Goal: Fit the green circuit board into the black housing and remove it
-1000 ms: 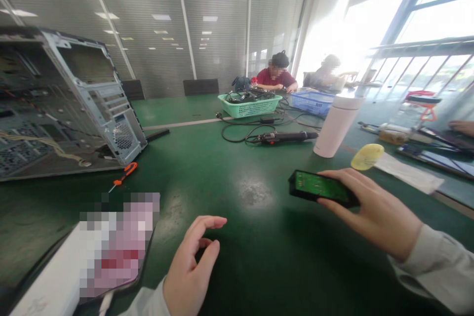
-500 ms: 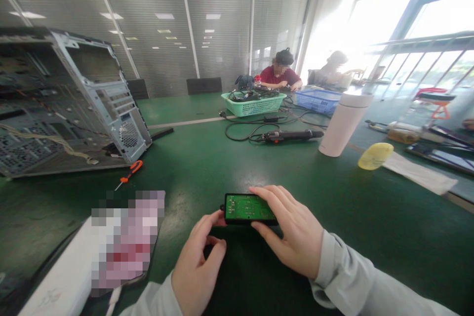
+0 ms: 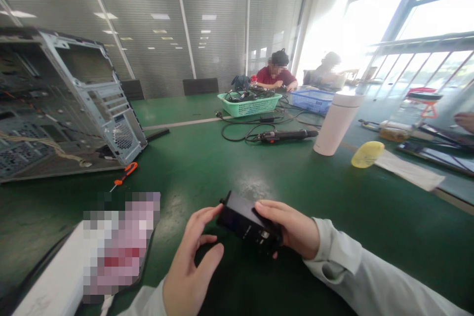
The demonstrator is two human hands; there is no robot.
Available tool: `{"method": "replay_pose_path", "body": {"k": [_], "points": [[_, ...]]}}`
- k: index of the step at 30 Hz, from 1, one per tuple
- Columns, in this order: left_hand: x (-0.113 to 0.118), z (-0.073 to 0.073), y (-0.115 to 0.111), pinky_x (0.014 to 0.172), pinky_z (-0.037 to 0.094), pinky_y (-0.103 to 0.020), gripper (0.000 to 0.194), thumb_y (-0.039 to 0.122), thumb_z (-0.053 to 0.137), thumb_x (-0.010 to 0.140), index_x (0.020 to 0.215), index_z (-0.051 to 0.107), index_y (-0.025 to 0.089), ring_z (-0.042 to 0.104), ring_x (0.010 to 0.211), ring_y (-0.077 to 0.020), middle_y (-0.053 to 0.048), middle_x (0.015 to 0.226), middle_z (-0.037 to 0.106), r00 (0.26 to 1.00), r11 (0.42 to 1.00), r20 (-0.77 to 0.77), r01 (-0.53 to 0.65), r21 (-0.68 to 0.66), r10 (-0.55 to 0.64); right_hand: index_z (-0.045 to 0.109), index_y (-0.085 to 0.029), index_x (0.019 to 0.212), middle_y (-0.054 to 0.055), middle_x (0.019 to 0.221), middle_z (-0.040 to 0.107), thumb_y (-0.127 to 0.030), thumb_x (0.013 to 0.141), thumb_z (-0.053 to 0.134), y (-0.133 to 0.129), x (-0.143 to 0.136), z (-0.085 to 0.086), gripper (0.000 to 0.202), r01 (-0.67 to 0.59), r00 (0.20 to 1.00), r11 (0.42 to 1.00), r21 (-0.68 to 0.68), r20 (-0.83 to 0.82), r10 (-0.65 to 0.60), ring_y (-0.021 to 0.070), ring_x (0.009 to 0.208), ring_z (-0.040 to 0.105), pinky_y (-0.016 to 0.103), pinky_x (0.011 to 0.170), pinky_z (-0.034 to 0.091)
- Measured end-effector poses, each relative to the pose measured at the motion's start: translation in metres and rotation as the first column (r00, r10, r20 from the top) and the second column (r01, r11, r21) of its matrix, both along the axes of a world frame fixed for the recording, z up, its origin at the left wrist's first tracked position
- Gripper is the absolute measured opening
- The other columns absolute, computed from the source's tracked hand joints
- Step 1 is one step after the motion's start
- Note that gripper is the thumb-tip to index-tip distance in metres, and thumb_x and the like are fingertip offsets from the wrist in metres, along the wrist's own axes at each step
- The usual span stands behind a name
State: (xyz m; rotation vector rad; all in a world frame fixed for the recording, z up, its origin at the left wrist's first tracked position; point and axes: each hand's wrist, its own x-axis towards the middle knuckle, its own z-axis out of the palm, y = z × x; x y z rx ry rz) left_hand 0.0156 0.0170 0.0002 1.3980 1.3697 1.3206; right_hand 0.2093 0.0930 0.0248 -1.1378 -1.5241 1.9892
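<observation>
R hand (image 3: 298, 229) has fingers clamped on tilted blk rectangular housing (image 3: 244, 222), lower ctr of frame, w/ L hand (image 3: 190, 261) fingers apart, index tip at housing's left end, PC case (image 3: 120, 133) on green counter (image 3: 192, 158), frame left.

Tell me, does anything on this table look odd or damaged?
Mainly the computer case at the left: its side is open, with wires lying apparently loose inside. The green tabletop also has a pale, mottled patch just beyond the black box in the right hand, perhaps wear or glare. I see no spill.
</observation>
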Motion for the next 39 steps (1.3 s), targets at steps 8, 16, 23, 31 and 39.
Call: {"method": "replay_pose_path", "body": {"k": [8, 16, 23, 31, 39], "points": [[-0.004, -0.006, -0.004, 0.092, 0.049, -0.037, 0.055, 0.019, 0.057, 0.083, 0.133, 0.048, 0.038, 0.043, 0.126, -0.0273, -0.002, 0.140, 0.046, 0.998, 0.998, -0.010, 0.069, 0.006, -0.069, 0.058, -0.012, 0.091, 0.002, 0.063, 0.059, -0.059, 0.095, 0.011, 0.000, 0.000, -0.001, 0.066, -0.262, 0.928, 0.842, -0.472, -0.364, 0.085, 0.0068, 0.047, 0.057, 0.015, 0.043, 0.044], [0.000, -0.005, -0.001, 0.089, 0.049, -0.037, 0.048, 0.029, 0.056, 0.085, 0.132, 0.049, 0.032, 0.045, 0.123, -0.0270, -0.007, 0.136, 0.049, 0.998, 1.000, 0.059, -0.006, -0.010, 0.007, 0.048, -0.020, 0.094, -0.002, 0.076, 0.053, -0.066, 0.074, 0.057, -0.001, 0.002, -0.004, 0.051, 0.104, 0.973, 0.994, -0.027, -0.206, -0.108, 0.0082, 0.059, 0.053, 0.019, 0.047, 0.047], [0.000, -0.002, 0.000, 0.100, 0.040, -0.040, 0.035, 0.038, 0.050, 0.090, 0.125, 0.053, 0.036, 0.045, 0.122, -0.0249, -0.003, 0.133, 0.047, 0.995, 0.990, -0.051, -0.075, 0.117, 0.082, 0.053, -0.023, 0.111, 0.004, 0.105, 0.058, -0.030, 0.080, 0.064, -0.007, 0.009, 0.000, 0.035, 0.050, 0.974, 0.498, 0.866, 0.068, -0.217, 0.0180, 0.099, 0.054, 0.037, 0.090, 0.045], [0.001, 0.006, 0.005, 0.096, 0.042, -0.048, 0.024, 0.033, 0.063, 0.077, 0.100, 0.066, 0.027, 0.054, 0.110, -0.0287, -0.007, 0.110, 0.057, 0.967, 0.990, -0.231, -0.086, 0.110, 0.110, 0.045, -0.021, 0.125, 0.008, 0.114, 0.058, -0.028, 0.085, 0.060, -0.014, 0.010, 0.005, 0.044, -0.119, 0.976, 0.219, 0.968, 0.155, -0.155, 0.0200, 0.108, 0.052, 0.037, 0.089, 0.048], [0.001, 0.009, 0.006, 0.087, 0.050, -0.039, 0.016, 0.028, 0.064, 0.075, 0.090, 0.068, 0.024, 0.062, 0.101, -0.0254, -0.006, 0.101, 0.063, 0.979, 0.990, -0.174, -0.089, 0.112, 0.108, 0.046, -0.020, 0.124, 0.010, 0.111, 0.058, -0.043, 0.085, 0.058, -0.014, 0.009, 0.000, 0.046, -0.105, 0.972, 0.217, 0.971, 0.146, -0.185, 0.0209, 0.103, 0.054, 0.036, 0.086, 0.049]]}}
